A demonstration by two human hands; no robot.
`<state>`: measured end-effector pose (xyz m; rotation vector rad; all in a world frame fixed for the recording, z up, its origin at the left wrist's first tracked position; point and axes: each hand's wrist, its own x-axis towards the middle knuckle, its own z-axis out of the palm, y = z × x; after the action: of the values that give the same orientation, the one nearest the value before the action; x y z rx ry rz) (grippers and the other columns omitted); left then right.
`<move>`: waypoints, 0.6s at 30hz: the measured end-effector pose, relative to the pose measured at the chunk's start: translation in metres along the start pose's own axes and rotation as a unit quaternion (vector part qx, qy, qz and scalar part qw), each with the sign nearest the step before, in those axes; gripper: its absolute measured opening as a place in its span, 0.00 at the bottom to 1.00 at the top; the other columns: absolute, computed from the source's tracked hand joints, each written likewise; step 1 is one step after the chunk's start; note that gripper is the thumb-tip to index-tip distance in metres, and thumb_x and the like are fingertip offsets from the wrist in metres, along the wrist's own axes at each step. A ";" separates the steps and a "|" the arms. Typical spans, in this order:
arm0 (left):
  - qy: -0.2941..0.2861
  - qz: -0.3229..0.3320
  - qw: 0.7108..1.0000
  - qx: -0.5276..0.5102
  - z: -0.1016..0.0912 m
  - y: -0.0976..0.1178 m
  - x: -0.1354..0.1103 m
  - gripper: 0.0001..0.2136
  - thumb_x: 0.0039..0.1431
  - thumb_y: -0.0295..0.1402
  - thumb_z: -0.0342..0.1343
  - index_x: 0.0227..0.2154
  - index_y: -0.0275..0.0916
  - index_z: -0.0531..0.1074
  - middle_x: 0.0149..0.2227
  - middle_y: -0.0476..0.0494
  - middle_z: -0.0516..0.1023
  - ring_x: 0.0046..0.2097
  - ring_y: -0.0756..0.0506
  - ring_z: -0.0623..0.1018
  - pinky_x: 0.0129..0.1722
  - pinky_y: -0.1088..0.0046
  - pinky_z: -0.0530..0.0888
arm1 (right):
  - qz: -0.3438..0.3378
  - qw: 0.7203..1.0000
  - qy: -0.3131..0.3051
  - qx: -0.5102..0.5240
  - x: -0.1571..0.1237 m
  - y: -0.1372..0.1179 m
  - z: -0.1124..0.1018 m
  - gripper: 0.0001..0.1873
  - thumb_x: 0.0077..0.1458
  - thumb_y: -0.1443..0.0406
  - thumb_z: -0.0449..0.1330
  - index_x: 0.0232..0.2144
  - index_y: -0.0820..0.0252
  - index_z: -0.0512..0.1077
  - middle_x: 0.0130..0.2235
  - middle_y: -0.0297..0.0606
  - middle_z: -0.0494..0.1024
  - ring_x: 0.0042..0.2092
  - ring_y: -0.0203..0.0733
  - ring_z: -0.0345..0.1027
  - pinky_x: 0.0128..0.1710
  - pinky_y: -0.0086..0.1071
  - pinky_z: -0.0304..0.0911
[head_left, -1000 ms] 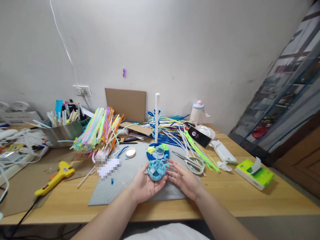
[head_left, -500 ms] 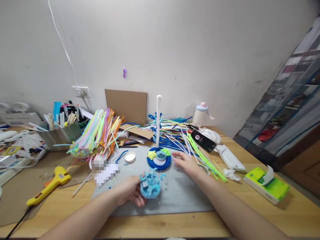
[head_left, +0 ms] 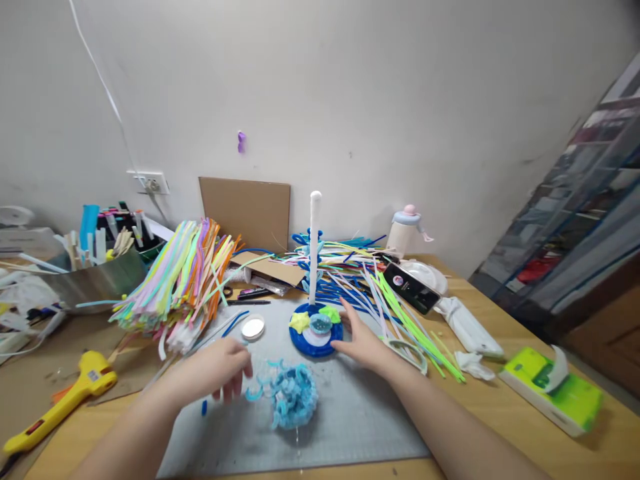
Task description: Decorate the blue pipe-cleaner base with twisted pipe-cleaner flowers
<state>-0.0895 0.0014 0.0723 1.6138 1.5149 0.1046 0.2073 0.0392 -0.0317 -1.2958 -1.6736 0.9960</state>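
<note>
On the grey mat [head_left: 360, 413] lies a fuzzy light-blue piece with curled tendrils [head_left: 296, 399], apparently of pipe cleaners. My left hand [head_left: 227, 369] is just left of it, empty, with loosely bent fingers pointing down. Behind the piece stands a round blue base [head_left: 302, 343] bearing a yellow star [head_left: 300, 323], a green shape [head_left: 330, 313] and a small teal shell-like piece [head_left: 321, 325]. A white upright post [head_left: 314, 247] rises at its back, with blue loops behind it. My right hand [head_left: 363, 340] is at the base's right edge, thumb and fingers apart; whether it touches is unclear.
A yellow glue gun [head_left: 65, 400] lies at left. Bundled pastel pipe cleaners [head_left: 175, 280] and a metal tub of sticks [head_left: 100, 277] stand behind it. Loose green pipe cleaners [head_left: 413, 320], a phone [head_left: 413, 287] and a tissue pack [head_left: 553, 390] lie at right.
My left hand has let go of the fuzzy light-blue piece and moved left; the piece now rests on the mat. My right hand has come closer to the blue base. The view has shifted slightly.
</note>
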 end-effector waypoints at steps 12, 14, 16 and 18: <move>0.032 0.160 0.939 -0.303 0.050 0.006 0.082 0.30 0.38 0.21 0.50 0.51 0.36 0.62 0.55 0.35 0.67 0.56 0.43 0.67 0.56 0.63 0.61 | -0.021 0.998 0.028 -0.046 -0.001 0.006 0.013 0.60 0.38 0.65 0.68 0.63 0.53 0.33 0.61 0.47 0.56 0.61 0.50 0.49 0.60 0.47 0.44; 0.038 0.149 0.925 -0.347 0.051 0.006 0.082 0.31 0.37 0.19 0.49 0.50 0.37 0.62 0.56 0.35 0.65 0.57 0.42 0.66 0.57 0.61 0.60 | -0.023 0.998 0.037 -0.043 0.000 0.007 0.016 0.59 0.39 0.65 0.67 0.63 0.52 0.34 0.61 0.46 0.55 0.61 0.49 0.49 0.60 0.47 0.44; 0.046 0.140 0.913 -0.381 0.051 0.007 0.082 0.31 0.36 0.18 0.48 0.49 0.37 0.62 0.56 0.35 0.65 0.58 0.42 0.65 0.57 0.60 0.59 | -0.025 0.998 0.038 -0.038 0.003 0.008 0.018 0.58 0.40 0.64 0.67 0.63 0.52 0.34 0.62 0.46 0.54 0.62 0.49 0.49 0.60 0.47 0.43; 0.050 0.138 0.902 -0.406 0.051 0.007 0.083 0.30 0.34 0.18 0.49 0.48 0.38 0.64 0.57 0.35 0.65 0.58 0.41 0.64 0.57 0.59 0.59 | -0.027 0.999 0.033 -0.034 0.005 0.009 0.019 0.57 0.41 0.64 0.66 0.63 0.53 0.34 0.62 0.46 0.54 0.62 0.48 0.49 0.60 0.47 0.43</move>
<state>-0.0327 0.0443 0.0054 1.1179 1.0701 0.8719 0.1924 0.0433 -0.0472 -1.3073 -1.6949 0.8621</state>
